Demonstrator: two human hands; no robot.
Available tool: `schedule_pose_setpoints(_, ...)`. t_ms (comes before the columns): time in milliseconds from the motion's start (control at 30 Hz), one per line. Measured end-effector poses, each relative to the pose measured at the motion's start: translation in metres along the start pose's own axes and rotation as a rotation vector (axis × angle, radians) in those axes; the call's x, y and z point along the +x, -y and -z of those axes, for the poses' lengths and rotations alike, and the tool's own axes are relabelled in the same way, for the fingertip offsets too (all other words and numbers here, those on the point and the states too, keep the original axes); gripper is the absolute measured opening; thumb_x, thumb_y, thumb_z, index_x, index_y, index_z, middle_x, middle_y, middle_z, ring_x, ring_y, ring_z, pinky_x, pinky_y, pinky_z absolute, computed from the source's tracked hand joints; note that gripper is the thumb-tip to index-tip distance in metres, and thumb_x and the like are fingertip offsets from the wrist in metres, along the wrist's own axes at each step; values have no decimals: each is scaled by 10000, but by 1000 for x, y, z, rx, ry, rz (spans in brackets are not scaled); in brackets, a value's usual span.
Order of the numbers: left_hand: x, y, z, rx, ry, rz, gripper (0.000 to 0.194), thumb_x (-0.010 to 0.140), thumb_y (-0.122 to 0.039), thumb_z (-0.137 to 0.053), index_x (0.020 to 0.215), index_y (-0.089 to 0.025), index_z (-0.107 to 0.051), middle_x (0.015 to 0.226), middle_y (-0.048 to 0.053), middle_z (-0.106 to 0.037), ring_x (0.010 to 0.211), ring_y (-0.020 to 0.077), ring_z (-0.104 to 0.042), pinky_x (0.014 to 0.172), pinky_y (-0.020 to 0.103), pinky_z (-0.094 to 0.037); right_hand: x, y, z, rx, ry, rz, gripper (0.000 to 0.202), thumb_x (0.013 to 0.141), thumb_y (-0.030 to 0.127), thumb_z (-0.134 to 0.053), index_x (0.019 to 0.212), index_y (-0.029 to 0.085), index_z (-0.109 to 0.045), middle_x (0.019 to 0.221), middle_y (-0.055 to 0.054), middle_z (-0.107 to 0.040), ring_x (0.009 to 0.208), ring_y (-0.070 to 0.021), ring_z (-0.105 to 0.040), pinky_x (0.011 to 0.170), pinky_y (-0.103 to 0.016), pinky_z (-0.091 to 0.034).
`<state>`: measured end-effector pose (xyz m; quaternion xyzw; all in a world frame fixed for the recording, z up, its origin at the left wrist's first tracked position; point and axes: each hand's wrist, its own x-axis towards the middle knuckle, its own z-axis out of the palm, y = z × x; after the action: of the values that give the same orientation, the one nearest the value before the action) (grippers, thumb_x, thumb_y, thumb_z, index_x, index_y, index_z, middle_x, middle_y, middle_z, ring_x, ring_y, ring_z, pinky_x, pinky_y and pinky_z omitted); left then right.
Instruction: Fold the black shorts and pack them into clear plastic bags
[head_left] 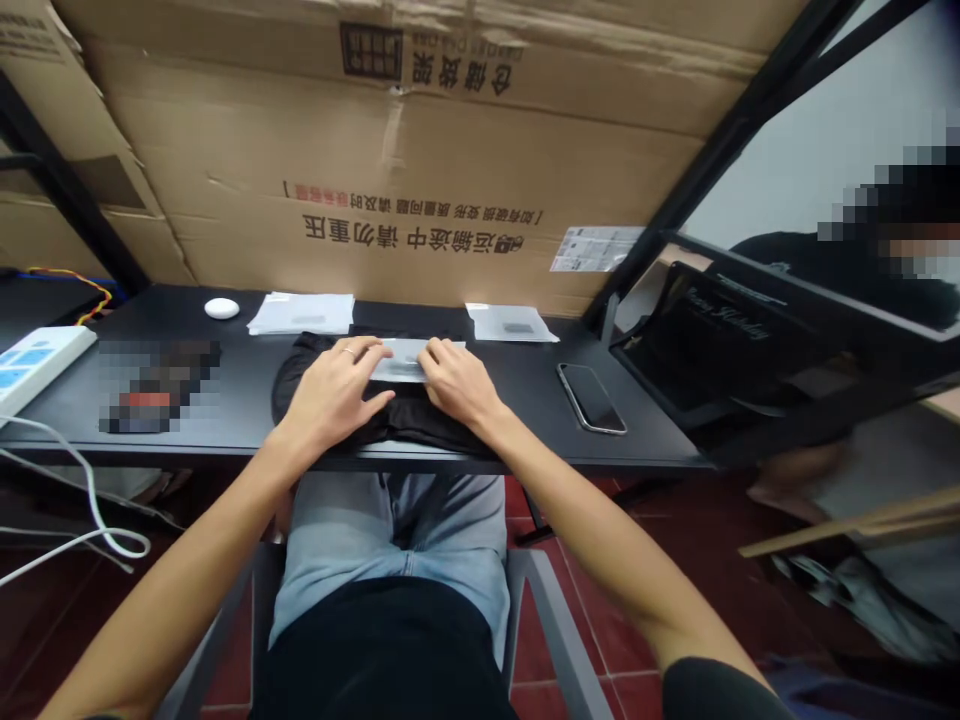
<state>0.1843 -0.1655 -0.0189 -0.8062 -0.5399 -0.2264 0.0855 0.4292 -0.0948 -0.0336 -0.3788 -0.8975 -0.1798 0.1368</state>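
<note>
A person sits at a black desk, both hands over a folded dark cloth close to the desk's front edge. On the cloth lies a flat, clear packet. The left hand is spread, thumb apart, fingertips at the packet's left end. The right hand curls at its right end; whether those fingers pinch it, I cannot tell from this angle. Behind the cloth, a pale stack sits to the left and a smaller stack to the right. Right of the cloth, across a strip of desktop, lies a phone. Beyond the cloth, cardboard walls off the desk's back edge.
</note>
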Motion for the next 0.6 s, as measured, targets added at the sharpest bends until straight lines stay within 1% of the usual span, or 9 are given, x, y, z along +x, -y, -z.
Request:
schedule_pose_setpoints(67,6,-9,-8,-3,0,-118,401,1026,-291,-763,1422,-238,-725,1649,147,-661,1536,344,-605,1251,495,-536,-8,2,-3,68,19,-17,252,1040,157,-640,1269,224,-722,1309,-180,-744,1190,-346,-686,949,-439,-603)
schedule_pose_setpoints(100,9,-12,-13,10,10,-153,337,1023,-245,-754,1360,-238,-752,1629,141,-680,1518,339,-619,1239,497,-542,-12,1,-4,112,22,-32,261,1045,189,-663,1296,230,-723,1322,-169,-743,1192,-338,-699,956,-432,-612)
schedule_pose_setpoints(167,12,-17,-22,49,41,-184,217,1044,-183,-696,1231,-239,-789,1540,121,-744,1434,327,-672,1159,487,-580,-23,-6,-3,206,16,-39,320,1058,250,-695,1378,240,-713,1376,-151,-739,1223,-326,-716,998,-431,-624)
schedule_pose_setpoints(233,12,-19,-29,89,71,-188,205,1070,-149,-629,1143,-237,-800,1446,101,-793,1339,317,-713,1040,464,-612,-36,-14,-2,259,-2,-24,384,1066,271,-704,1450,244,-696,1452,-149,-730,1278,-334,-718,1058,-454,-627)
schedule_pose_setpoints(300,11,-20,-31,117,84,-183,237,1076,-125,-591,1120,-228,-799,1394,100,-810,1284,313,-726,951,443,-613,-51,-25,-1,260,-21,-37,399,1064,237,-688,1462,245,-702,1500,-153,-728,1304,-350,-723,1078,-479,-632)
schedule_pose_setpoints(333,11,-21,-30,125,86,-182,245,1074,-118,-583,1125,-224,-798,1383,105,-812,1272,313,-727,933,439,-608,-58,-30,-1,256,-30,-60,386,1063,216,-672,1446,247,-716,1495,-151,-740,1291,-351,-736,1066,-480,-640)
schedule_pose_setpoints(400,11,-21,-28,138,85,-176,254,1068,-110,-578,1138,-219,-796,1370,117,-810,1259,317,-725,931,441,-598,-72,-40,-4,269,-46,-93,349,1073,199,-635,1396,257,-751,1445,-136,-779,1220,-338,-782,1015,-461,-663)
schedule_pose_setpoints(467,12,-22,-24,148,86,-170,256,1061,-111,-575,1149,-213,-792,1362,127,-805,1250,326,-721,936,455,-595,-83,-48,-10,305,-77,-94,319,1100,215,-591,1351,268,-781,1395,-117,-811,1160,-317,-820,985,-440,-680)
schedule_pose_setpoints(600,17,-27,-21,147,90,-181,270,1042,-99,-576,1163,-202,-794,1350,137,-794,1254,341,-707,939,476,-598,-95,-55,-21,384,-175,-72,313,1141,249,-529,1260,295,-815,1354,-97,-841,1158,-289,-844,1017,-437,-694)
